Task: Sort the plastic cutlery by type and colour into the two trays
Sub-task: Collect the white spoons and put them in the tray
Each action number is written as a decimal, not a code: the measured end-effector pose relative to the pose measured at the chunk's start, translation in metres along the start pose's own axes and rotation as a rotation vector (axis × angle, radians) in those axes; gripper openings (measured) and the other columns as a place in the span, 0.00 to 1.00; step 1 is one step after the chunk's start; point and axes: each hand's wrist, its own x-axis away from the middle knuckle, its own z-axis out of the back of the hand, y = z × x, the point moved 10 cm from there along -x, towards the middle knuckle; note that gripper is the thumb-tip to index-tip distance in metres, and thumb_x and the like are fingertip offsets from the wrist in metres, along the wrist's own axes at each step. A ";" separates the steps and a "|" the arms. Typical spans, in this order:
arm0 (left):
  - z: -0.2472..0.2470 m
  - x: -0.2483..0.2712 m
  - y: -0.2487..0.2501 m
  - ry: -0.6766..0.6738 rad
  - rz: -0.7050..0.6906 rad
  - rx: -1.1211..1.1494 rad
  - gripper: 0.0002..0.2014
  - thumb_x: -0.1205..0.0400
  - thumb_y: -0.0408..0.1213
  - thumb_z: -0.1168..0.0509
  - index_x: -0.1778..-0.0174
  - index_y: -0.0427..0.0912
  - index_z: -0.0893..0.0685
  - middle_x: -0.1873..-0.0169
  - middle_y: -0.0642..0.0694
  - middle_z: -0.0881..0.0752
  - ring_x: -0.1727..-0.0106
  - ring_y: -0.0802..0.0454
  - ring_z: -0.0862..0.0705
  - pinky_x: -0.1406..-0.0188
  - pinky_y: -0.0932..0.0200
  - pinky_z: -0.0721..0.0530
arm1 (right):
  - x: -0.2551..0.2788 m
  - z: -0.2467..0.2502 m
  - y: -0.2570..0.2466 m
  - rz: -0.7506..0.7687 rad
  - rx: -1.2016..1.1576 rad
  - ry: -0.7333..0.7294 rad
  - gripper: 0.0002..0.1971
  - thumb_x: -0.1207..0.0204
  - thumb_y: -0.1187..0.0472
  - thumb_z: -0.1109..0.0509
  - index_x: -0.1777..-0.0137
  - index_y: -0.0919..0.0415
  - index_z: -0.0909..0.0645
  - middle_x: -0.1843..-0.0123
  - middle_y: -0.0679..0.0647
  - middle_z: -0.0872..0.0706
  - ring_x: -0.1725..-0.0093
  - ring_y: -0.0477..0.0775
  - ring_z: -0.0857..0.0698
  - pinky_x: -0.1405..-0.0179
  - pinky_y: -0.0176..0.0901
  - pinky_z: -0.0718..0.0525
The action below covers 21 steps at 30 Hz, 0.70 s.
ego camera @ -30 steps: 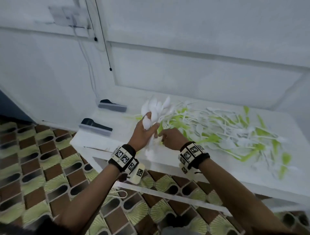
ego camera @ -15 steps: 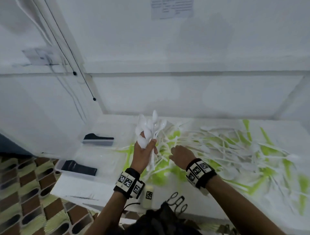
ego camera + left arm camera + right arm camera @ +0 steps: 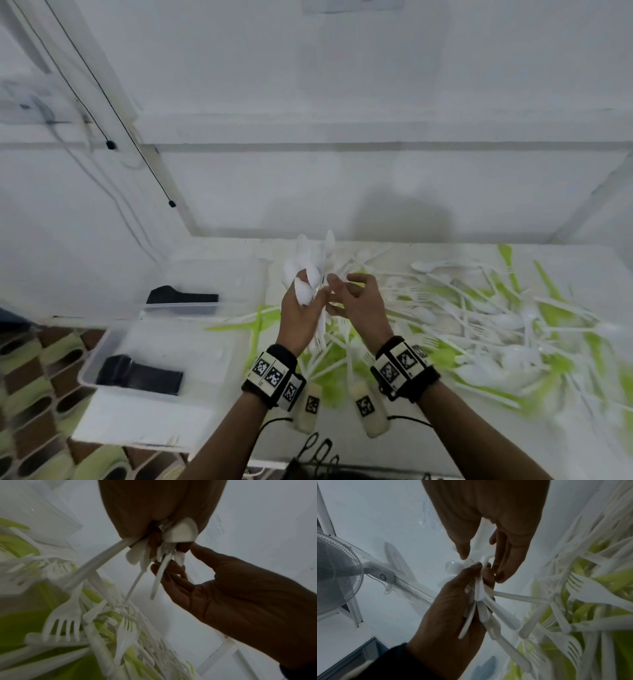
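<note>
My left hand [image 3: 306,301] grips a bunch of white spoons [image 3: 310,267] upright, bowls up, above the left end of the cutlery pile [image 3: 479,315]. My right hand [image 3: 342,287] is right beside it, fingers curled, pinching a white handle in that bunch. In the left wrist view the right hand's fingers [image 3: 164,569] curl round a handle hanging below a spoon bowl [image 3: 180,532]. In the right wrist view the left hand [image 3: 445,615] clasps the fanned handles [image 3: 481,595]. White and green forks and spoons lie mixed on the table.
Two clear trays stand left of the pile, a far one [image 3: 219,270] and a near one [image 3: 205,346], each with a black object [image 3: 181,296] [image 3: 138,375] inside. The table's front edge [image 3: 137,442] is close to me. A white fan [image 3: 334,581] stands at the left.
My right hand has lifted off the pile and come up against the bunch in my left hand. The left hand still holds the spoons, and my view has shifted toward the table.
</note>
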 end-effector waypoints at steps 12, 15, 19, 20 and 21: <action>-0.009 -0.007 -0.014 -0.119 0.036 -0.016 0.15 0.18 0.38 0.25 0.37 0.37 0.13 0.51 0.45 0.07 0.48 0.43 0.09 0.51 0.56 0.11 | -0.019 -0.008 -0.006 0.079 0.288 -0.016 0.22 0.13 0.45 0.34 0.53 0.66 0.18 0.58 0.62 0.13 0.62 0.49 0.14 0.65 0.40 0.13; -0.013 -0.004 -0.018 -0.186 0.072 -0.018 0.13 0.14 0.37 0.29 0.35 0.38 0.13 0.49 0.44 0.07 0.46 0.43 0.08 0.48 0.55 0.10 | -0.015 -0.013 0.004 0.006 0.226 -0.087 0.19 0.10 0.48 0.39 0.52 0.64 0.21 0.59 0.57 0.16 0.59 0.51 0.13 0.53 0.53 0.08; -0.019 0.000 -0.018 -0.252 0.064 -0.056 0.15 0.11 0.44 0.33 0.30 0.44 0.14 0.41 0.45 0.08 0.40 0.47 0.09 0.39 0.48 0.11 | -0.008 -0.006 0.014 -0.004 0.165 -0.071 0.21 0.08 0.51 0.43 0.44 0.71 0.21 0.50 0.66 0.13 0.51 0.60 0.12 0.47 0.65 0.11; -0.020 0.001 -0.017 -0.257 0.048 -0.057 0.16 0.11 0.44 0.34 0.29 0.46 0.14 0.39 0.47 0.09 0.37 0.48 0.10 0.38 0.49 0.12 | -0.006 -0.002 0.015 0.002 0.159 -0.053 0.21 0.08 0.52 0.43 0.44 0.73 0.21 0.50 0.67 0.13 0.50 0.62 0.12 0.47 0.68 0.11; -0.020 0.002 -0.016 -0.243 0.031 -0.060 0.16 0.10 0.44 0.35 0.28 0.46 0.14 0.37 0.49 0.10 0.35 0.50 0.12 0.37 0.52 0.13 | -0.006 0.002 0.016 0.003 0.154 -0.030 0.20 0.08 0.54 0.42 0.45 0.74 0.21 0.51 0.67 0.14 0.51 0.63 0.12 0.47 0.71 0.11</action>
